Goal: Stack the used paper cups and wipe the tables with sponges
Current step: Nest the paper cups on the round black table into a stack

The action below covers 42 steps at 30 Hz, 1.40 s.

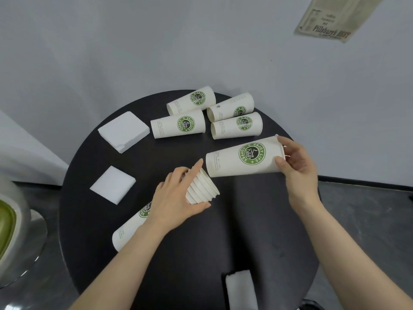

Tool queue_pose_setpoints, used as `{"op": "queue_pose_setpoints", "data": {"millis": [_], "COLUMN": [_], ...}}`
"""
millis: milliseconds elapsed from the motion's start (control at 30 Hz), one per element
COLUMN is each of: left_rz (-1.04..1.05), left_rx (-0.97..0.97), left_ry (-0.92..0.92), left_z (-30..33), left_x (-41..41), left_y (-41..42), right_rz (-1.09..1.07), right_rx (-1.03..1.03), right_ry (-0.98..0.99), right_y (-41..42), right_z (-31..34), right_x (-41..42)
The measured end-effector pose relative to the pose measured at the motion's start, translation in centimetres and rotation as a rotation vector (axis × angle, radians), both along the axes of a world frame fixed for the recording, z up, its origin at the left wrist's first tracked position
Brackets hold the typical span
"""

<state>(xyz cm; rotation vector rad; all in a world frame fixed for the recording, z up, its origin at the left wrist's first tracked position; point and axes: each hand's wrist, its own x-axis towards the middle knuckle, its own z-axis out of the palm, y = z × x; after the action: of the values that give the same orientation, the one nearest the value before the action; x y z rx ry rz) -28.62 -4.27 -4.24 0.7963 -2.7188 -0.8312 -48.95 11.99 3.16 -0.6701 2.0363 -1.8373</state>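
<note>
A round black table [245, 220] stands against a pale grey wall, with a yellowed paper notice [335, 16] pinned at the upper right. At the far left edge, off the table, sits a metal stand with something green [6, 224] in it. On the table's left side lie two white sponges: a larger one [124, 130] further back and a smaller one [112, 184] nearer, well apart from the cups. The left hand [176, 200] is wrapped around a stack of nested paper cups [201, 190], held slanting, its open rims pointing up and right and its base down by the forearm. Behind, four loose cups [178, 126] with green logos lie on their sides in a cluster at the back of the table. The right hand [297, 166] holds a single cup [243, 158] by its wide rim, lying level, its narrow base just beside the stack's mouth and the left forefinger. A white folded cloth [240, 289] lies at the near edge.
</note>
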Motion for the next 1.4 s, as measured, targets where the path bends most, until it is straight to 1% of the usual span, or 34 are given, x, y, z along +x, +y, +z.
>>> {"op": "queue_pose_setpoints", "data": {"millis": [133, 300, 433, 600, 733, 933, 1033, 1167, 1300, 1400], "left_rz": [0.017, 0.012, -0.008, -0.020, -0.009, -0.008, -0.019, -0.041, -0.033, -0.004], "left_rx": [0.036, 0.061, 0.037, 0.007, 0.003, -0.007, -0.049, -0.096, -0.034, 0.025], "left_ry": [0.016, 0.036, 0.035, 0.008, 0.027, 0.038, 0.040, -0.014, -0.042, -0.048], "left_z": [0.3, 0.4, 0.3, 0.4, 0.7, 1.3, 1.4, 1.4, 1.2, 1.2], "left_x": [0.9, 2.2, 3.0, 2.8, 2.4, 1.3, 0.2, -1.5, -2.8, -3.4], "left_y": [-0.2, 0.1, 0.7, 1.2, 1.4, 1.1, 0.7, 0.2, -0.6, -1.3], "right_rz": [0.079, 0.245, 0.371, 0.459, 0.441, 0.353, 0.319, 0.300, 0.328, 0.285], "right_rx": [-0.008, 0.048, 0.062, 0.090, 0.088, 0.063, 0.038, 0.042, 0.059, 0.063], "right_ry": [0.011, -0.049, -0.093, -0.157, -0.242, -0.312, -0.363, -0.387, -0.369, -0.346], "right_y": [0.3, -0.5, -1.5, -2.7, -3.2, -3.7, -3.8, -4.2, -4.7, -5.4], "right_z": [0.9, 0.3, -0.9, -2.2, -2.9, -2.8, -3.0, -3.3, -2.9, -2.7], "right_x": [1.3, 3.9, 6.2, 9.2, 10.3, 10.4, 10.0, 9.0, 7.7, 5.7]}}
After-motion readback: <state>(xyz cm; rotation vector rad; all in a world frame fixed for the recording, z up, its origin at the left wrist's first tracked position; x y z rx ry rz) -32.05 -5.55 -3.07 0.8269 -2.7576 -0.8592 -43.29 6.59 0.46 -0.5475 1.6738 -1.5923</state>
